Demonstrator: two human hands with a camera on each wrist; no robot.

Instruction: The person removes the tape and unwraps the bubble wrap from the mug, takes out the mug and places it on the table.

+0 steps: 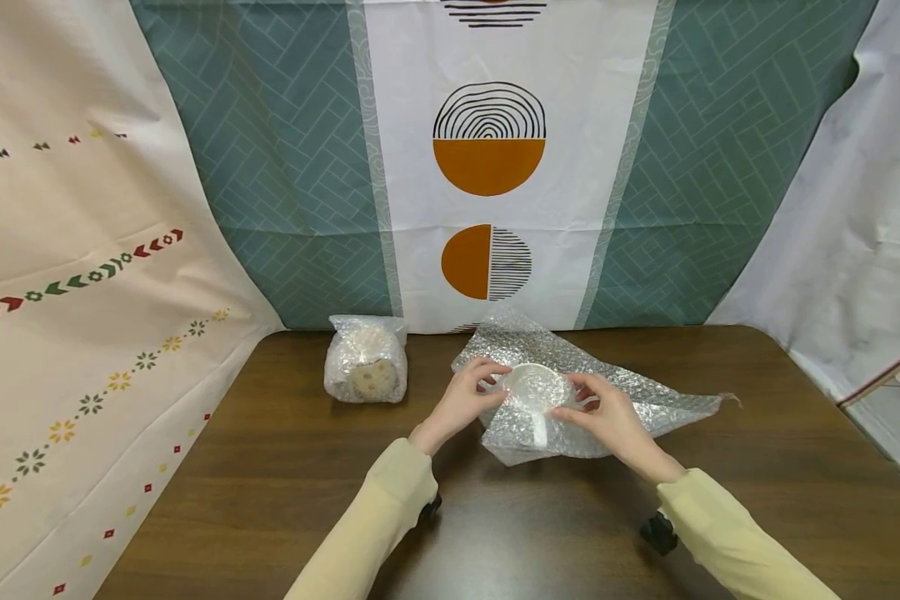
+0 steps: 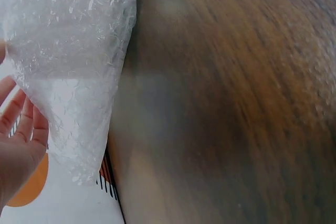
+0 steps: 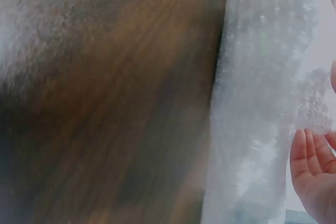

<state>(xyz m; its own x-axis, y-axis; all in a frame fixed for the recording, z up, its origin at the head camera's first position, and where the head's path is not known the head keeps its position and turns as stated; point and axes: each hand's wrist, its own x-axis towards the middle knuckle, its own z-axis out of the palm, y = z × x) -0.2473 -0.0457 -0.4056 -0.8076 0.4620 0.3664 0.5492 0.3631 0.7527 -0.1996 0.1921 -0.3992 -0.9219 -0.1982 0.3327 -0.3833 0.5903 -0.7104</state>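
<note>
A white mug (image 1: 537,387) stands in the middle of the table, its round rim and handle showing through a layer of bubble wrap (image 1: 648,392). My left hand (image 1: 465,393) grips the wrap at the mug's left side with bent fingers and thumb. On the opposite side, my right hand (image 1: 603,414) pinches the wrap close against the mug. One long corner of the sheet spreads to the right, another rises toward the back. Both wrist views show bubble wrap (image 2: 73,51) beside the fingers; the mug is hidden there.
A bubble-wrapped bundle (image 1: 367,360) with a beige patch stands at the table's back left. The brown wooden table (image 1: 270,492) ends at a patterned cloth hanging (image 1: 487,208) behind. Pale cloths (image 1: 82,250) hang at both sides.
</note>
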